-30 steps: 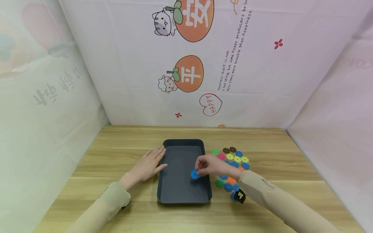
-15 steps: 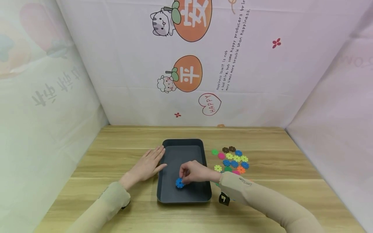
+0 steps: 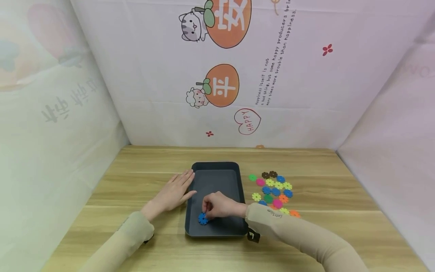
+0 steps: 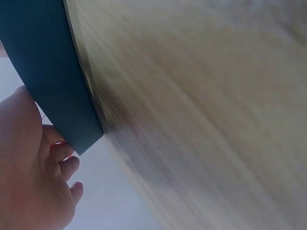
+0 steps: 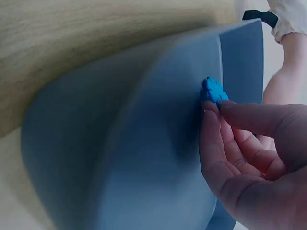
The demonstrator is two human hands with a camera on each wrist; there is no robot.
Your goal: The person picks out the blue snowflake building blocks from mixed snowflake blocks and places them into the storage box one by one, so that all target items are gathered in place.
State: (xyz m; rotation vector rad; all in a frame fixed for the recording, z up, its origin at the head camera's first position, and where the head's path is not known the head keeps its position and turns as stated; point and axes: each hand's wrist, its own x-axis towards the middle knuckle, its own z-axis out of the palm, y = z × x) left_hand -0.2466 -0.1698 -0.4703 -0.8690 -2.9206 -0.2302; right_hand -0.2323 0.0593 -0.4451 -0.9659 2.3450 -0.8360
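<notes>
A dark grey rectangular tray (image 3: 217,181) lies on the wooden table. My left hand (image 3: 174,192) rests with straight fingers on its left rim; in the left wrist view the tray's outer wall (image 4: 50,72) runs beside the left palm and fingers. Inside the tray, near its lower left corner, my right hand (image 3: 219,206) pinches a blue flower-shaped plastic disc (image 3: 203,218) between thumb and fingers. The right wrist view shows the same blue disc (image 5: 213,90) at the fingertips, close to the tray floor. Whether it touches the floor I cannot tell.
Several loose flower-shaped discs (image 3: 276,191) in blue, yellow, green, pink, orange and brown lie flat on the table right of the tray. My right sleeve (image 3: 272,221) covers part of that group. White printed cloth walls (image 3: 163,113) enclose the table at the back and sides.
My right hand has carried the blue disc left and toward the near end of the tray, lowering it. The sleeve moved with it over different discs. My left hand has stayed on the rim.
</notes>
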